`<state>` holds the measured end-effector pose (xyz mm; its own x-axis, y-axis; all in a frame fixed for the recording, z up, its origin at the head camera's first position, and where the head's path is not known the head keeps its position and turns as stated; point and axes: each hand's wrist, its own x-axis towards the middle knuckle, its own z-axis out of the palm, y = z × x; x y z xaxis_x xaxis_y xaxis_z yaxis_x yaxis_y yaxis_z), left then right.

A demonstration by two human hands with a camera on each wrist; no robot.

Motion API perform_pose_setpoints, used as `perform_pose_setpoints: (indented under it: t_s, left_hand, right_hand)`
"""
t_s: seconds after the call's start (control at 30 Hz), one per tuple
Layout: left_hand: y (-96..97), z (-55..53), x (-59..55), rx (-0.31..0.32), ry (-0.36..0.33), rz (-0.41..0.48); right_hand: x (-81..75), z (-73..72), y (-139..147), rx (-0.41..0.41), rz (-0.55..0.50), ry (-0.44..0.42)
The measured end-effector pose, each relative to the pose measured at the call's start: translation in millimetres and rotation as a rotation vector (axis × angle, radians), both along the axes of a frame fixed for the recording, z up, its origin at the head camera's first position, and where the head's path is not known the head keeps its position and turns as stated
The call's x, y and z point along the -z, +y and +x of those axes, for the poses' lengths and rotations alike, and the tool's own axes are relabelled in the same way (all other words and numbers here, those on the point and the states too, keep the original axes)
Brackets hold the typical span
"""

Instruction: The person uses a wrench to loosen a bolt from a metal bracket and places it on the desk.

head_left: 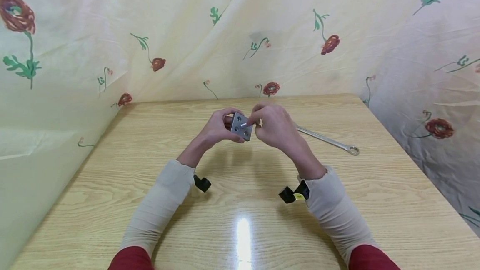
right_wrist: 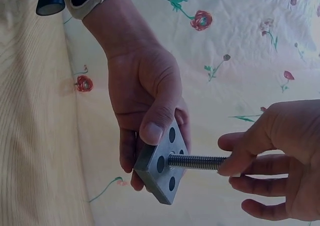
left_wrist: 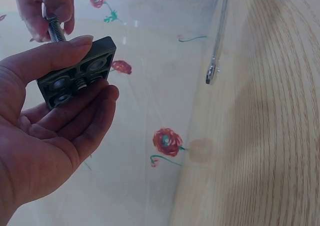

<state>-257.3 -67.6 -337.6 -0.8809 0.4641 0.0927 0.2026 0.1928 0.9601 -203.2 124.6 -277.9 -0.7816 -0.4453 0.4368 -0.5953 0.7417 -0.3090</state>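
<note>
A square grey metal plate (head_left: 241, 131) with several round holes is held by its edges in my left hand (head_left: 216, 127), tilted above the table. In the left wrist view, the plate's recessed back (left_wrist: 75, 74) lies between the thumb and fingers. A threaded bolt (right_wrist: 197, 162) stands in the plate's middle hole, and its tip shows on the back side. My right hand (head_left: 276, 126) pinches the bolt's outer end between thumb and index finger. Those fingertips hide that end, so its shape cannot be seen. In the right wrist view, the other right fingers (right_wrist: 262, 185) are spread loosely.
On the wood-grain table (head_left: 112, 178), a combination wrench (head_left: 326, 139) lies to the right of the right hand, its ring end toward the right. A flowered cloth (head_left: 187, 32) hangs behind the table and along both sides. Black wrist cameras (head_left: 202, 184) sit under the sleeves.
</note>
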Motion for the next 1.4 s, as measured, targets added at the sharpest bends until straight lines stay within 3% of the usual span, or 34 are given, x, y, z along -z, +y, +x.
perform_pose_setpoints:
  t_s: [0.17,0.3,0.4,0.63,0.93,1.07,1.4]
  left_hand:
    - [0.2,0.8,-1.1,-0.003,0.001,-0.002]
    - [-0.3,0.4,-0.5,-0.003,0.001,0.004]
    - [-0.7,-0.3,0.6,0.0,0.0,0.008]
    - [-2.3,-0.5,1.2,-0.007,0.018,-0.009]
    - [-1.0,-0.4,0.6,0.002,0.019,0.001]
    - [-0.5,-0.7,0.3,0.001,0.016,0.0]
    - [-0.3,-0.1,-0.4,-0.003,-0.001,-0.007]
  right_hand:
    - [3.0,-0.7,-1.1,-0.035,-0.035,0.031]
    - [2.7,-0.8,0.5,-0.029,0.017,0.02]
    - [0.2,-0.7,1.3,0.023,0.061,-0.021]
    - [-4.8,0.5,2.1,0.187,0.081,-0.217]
    - [-4.4,-0.2,3.1,0.268,0.097,-0.268]
    - [-3.9,-0.6,3.2,0.265,0.102,-0.276]
    - [-4.2,-0.4,2.9,0.197,0.081,-0.202]
